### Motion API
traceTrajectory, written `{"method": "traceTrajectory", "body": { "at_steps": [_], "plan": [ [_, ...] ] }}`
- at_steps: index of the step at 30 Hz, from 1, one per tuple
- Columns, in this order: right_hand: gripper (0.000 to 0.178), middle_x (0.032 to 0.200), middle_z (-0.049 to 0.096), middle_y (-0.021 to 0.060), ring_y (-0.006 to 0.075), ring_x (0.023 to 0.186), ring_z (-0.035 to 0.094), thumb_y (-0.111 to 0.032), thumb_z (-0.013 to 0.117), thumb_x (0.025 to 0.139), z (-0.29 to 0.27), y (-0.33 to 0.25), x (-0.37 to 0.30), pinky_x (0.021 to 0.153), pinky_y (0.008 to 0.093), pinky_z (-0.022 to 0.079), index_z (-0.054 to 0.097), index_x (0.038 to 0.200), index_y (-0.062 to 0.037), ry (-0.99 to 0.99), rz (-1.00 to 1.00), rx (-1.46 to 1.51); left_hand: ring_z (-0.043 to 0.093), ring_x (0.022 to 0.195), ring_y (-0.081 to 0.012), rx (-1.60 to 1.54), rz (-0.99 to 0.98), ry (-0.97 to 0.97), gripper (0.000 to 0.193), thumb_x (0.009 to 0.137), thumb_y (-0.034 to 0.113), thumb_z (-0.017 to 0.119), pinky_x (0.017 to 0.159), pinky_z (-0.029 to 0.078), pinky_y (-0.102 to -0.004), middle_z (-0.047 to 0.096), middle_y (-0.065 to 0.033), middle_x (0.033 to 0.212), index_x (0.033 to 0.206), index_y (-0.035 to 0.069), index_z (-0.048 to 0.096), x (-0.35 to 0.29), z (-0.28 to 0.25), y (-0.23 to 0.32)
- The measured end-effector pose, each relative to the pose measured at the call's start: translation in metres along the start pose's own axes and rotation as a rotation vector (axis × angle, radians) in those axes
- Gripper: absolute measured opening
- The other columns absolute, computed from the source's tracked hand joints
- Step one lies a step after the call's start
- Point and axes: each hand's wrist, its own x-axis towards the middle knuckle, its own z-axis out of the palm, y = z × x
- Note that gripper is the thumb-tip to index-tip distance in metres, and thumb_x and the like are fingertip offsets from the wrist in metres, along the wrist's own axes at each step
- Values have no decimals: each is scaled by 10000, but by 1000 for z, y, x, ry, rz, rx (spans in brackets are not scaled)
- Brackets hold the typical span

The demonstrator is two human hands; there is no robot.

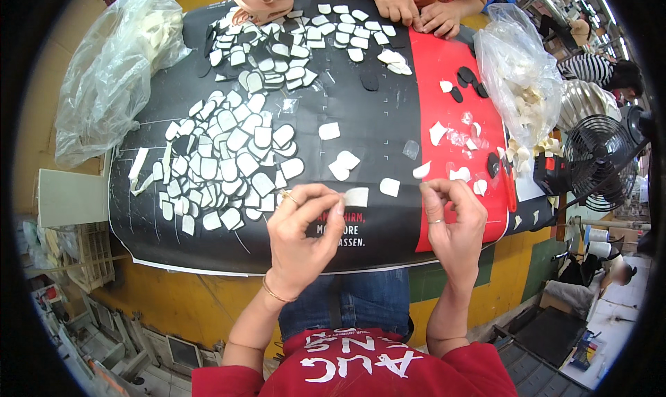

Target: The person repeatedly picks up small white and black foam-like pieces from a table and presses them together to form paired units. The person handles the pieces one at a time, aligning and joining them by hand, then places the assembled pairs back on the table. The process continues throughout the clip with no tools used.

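My left hand (300, 234) is closed in a pinch on a small white pad (357, 197) with one rounded end. To its right, my right hand (458, 220) pinches a thin curved white scrap (422, 169) between thumb and forefinger. The two hands are apart above the front of the black and red table cover. A large heap of similar pads (225, 151), white on top with dark edges, lies left of my left hand. Between and beyond my hands are a few loose white pieces (390, 187).
Across the table a co-worker's hands (416, 12) work near another heap of pads (277, 54). Clear plastic bags stand at the left (104, 85) and right (520, 78). Black oval pieces (466, 76) and white scraps (459, 174) lie on the red strip, near a fan (598, 158).
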Motion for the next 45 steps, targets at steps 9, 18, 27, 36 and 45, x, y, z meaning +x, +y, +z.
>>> {"method": "traceTrajectory", "body": {
  "at_steps": [9,18,27,36,45],
  "plan": [
    [210,829,692,66,115,718,625,-110,784,854,9,-4,-18,665,258,487,713,994,29,-304,90,460,693,805,-219,-178,-24,-130,108,818,10,728,714,539,-312,699,-103,924,924,-14,735,-17,11,13],
    [148,824,687,74,92,648,572,-109,746,900,14,26,-40,599,250,469,744,990,8,-234,172,553,674,769,-206,-35,95,-232,109,836,20,726,687,531,-310,698,-92,930,944,10,740,-9,17,12],
    [185,972,714,56,88,874,640,-79,671,970,14,91,-44,780,221,518,661,1110,40,-63,318,1089,665,912,-311,228,419,-405,150,857,55,699,810,517,-368,678,-146,996,1002,21,718,70,73,18],
    [186,934,695,5,45,827,610,-93,683,963,20,101,-46,744,220,521,690,1095,37,-53,211,1281,639,983,-325,779,836,-587,320,851,166,667,847,485,-458,677,-158,1015,1145,41,639,187,230,-1],
    [171,998,702,45,96,962,660,-72,659,976,15,107,-42,863,250,535,658,1106,39,-162,182,1260,700,772,-249,450,610,-453,208,907,131,628,694,535,-365,734,-145,843,1018,-13,730,181,230,27]
  ]
}}
